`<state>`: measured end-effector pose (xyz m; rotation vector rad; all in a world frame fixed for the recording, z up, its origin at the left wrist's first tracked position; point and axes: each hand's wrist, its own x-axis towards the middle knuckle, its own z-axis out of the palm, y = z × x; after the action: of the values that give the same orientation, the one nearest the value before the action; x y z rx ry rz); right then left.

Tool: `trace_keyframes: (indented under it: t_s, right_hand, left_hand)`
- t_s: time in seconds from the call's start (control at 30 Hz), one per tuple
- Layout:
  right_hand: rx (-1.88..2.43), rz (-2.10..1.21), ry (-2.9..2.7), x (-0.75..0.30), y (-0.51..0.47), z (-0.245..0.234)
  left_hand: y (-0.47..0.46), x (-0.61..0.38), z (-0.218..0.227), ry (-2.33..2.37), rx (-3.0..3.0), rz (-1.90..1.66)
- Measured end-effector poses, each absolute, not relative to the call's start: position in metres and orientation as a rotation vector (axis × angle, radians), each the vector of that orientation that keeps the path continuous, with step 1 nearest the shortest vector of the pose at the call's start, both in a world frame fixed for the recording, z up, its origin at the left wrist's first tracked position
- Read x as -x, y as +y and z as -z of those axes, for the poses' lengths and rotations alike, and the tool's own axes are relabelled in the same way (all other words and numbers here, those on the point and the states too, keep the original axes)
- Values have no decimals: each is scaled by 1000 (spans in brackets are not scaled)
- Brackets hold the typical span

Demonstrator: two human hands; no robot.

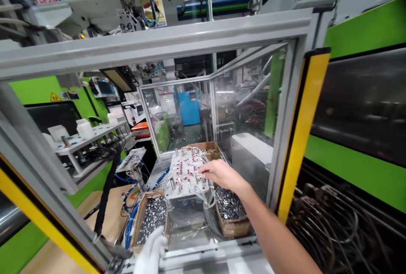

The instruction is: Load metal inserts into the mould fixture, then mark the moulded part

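My right hand (222, 174), bare, reaches over the right edge of the metal fixture plate (173, 181). Its thumb and fingers are pinched together at a small part of the fixture; what they hold, if anything, is too small to make out. Pins, posts and small red-marked pieces stand up across the plate. My left hand (154, 246), in a white glove, is low at the front, by the near end of the left cardboard box (138, 219). Its fingers are loosely bent and apart, with nothing visible in them. Small shiny metal parts (154, 214) fill that box.
A cardboard box (234, 228) of metal washers lies under my right forearm; another box (217, 151) stands behind the fixture. Aluminium frame bars (190, 35) and yellow side posts (303, 134) surround the opening. Blue hoses (129, 227) run at left, near a rack (91, 138) with white pieces.
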<state>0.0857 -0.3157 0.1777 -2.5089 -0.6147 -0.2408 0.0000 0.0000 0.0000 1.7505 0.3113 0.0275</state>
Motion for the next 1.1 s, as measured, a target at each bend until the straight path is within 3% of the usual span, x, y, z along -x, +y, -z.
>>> trace_keyframes:
  t_s: [0.17, 0.43, 0.7, 1.1]
  right_hand:
    - [2760, -49, -712, -152, -308, -194]
    - [2937, -412, -886, -182, -283, -208]
    - [3097, -529, -1027, -186, -261, -203]
    - [3128, -451, -1189, -179, -262, -202]
  left_hand:
    - [2, -85, 2, 31, -2094, -252]
    - [12, -82, 32, -6, -2259, -379]
    - [13, -77, 26, 70, -2129, -399]
    - [3, -64, 25, 168, -1853, -444]
